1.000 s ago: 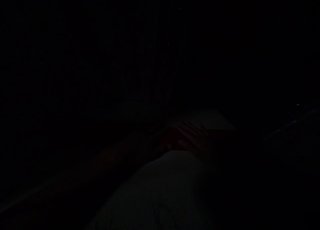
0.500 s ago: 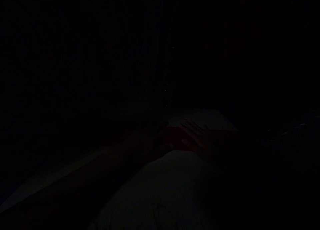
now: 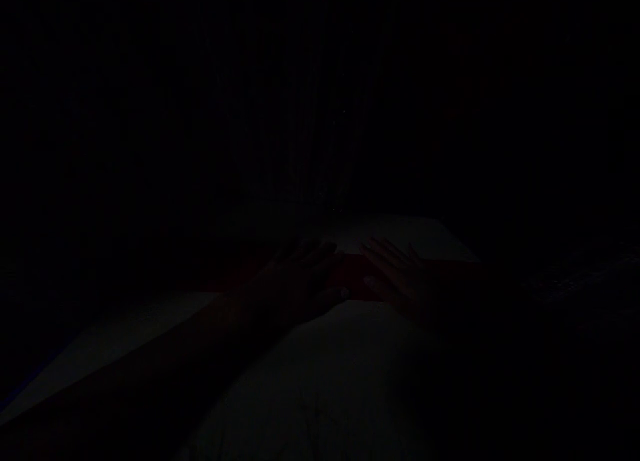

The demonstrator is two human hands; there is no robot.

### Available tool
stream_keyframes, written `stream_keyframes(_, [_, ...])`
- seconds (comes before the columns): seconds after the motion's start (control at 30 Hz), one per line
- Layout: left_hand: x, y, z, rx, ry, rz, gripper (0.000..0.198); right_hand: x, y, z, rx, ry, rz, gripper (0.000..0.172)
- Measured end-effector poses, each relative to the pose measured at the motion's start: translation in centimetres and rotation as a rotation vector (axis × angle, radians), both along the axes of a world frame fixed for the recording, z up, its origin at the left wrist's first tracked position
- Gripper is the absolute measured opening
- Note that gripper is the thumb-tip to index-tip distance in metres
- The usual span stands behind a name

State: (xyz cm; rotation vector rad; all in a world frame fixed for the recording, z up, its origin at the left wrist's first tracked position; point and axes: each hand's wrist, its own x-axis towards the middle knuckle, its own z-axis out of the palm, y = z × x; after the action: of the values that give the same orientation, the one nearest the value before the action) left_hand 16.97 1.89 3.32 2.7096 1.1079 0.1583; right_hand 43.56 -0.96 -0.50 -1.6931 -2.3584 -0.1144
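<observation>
The picture is very dark. A long red strip, perhaps cloth, runs crosswise over a pale flat surface. My left hand lies on the strip with its fingers stretched forward and the thumb pointing right. Just to the right, my right hand rests on the same strip, fingers spread and pointing up and left. A short stretch of red shows between the two thumbs. Neither hand grips anything that I can make out. Darkness hides my right forearm and the strip's ends.
A blue edge borders the pale surface at lower left. Its far right corner fades into black. Faint glints from something I cannot make out show at the right. The background is nearly black.
Both hands stay almost in place on the red strip. The fingers of my left hand appear a little more spread and more visible. The view has shifted very slightly.
</observation>
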Motion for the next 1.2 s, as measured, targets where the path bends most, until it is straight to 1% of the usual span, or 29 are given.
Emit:
stream_keyframes(0.1, [0.0,0.1,-0.1,0.022,0.006,-0.003,0.081,0.1,0.1,-0.2,-0.071,-0.024,0.005,0.063])
stream_keyframes(0.17, [0.0,0.1,-0.2,0.032,0.013,-0.001,0.082,0.1,0.1,-0.2,-0.091,-0.011,0.001,0.065])
stream_keyframes(0.33, [0.0,0.0,-0.3,0.000,0.033,0.014,0.083,0.3,0.2,-0.2,-0.015,0.037,-0.006,0.066])
stream_keyframes(0.5, [0.1,-0.2,0.0,0.028,0.034,0.006,0.081,0.6,0.4,-0.3,-0.062,0.024,0.019,0.064])
stream_keyframes(0.63, [0.1,-0.2,0.4,-0.038,0.058,0.040,0.083,0.6,0.5,-0.1,0.022,0.086,-0.002,0.065])
stream_keyframes(0.8, [0.0,-0.3,0.7,-0.101,0.015,0.068,0.082,0.5,0.3,-0.2,-0.037,0.043,0.017,0.067])
stream_keyframes(0.9, [0.0,-0.4,0.9,-0.118,-0.011,0.084,0.080,0.4,0.2,0.2,0.029,0.095,0.011,0.065])
stream_keyframes(1.0, [-0.1,-0.5,1.1,-0.111,-0.036,0.057,0.075,0.2,0.2,0.4,0.060,0.129,0.001,0.063])
stream_keyframes(1.13, [-0.2,-0.7,1.5,-0.108,-0.047,0.035,0.072,0.2,0.2,-0.3,-0.038,0.042,0.023,0.065])
stream_keyframes(1.2, [-0.3,-0.7,1.5,-0.095,-0.051,0.023,0.072,0.2,0.1,-0.3,-0.061,0.026,0.025,0.066])
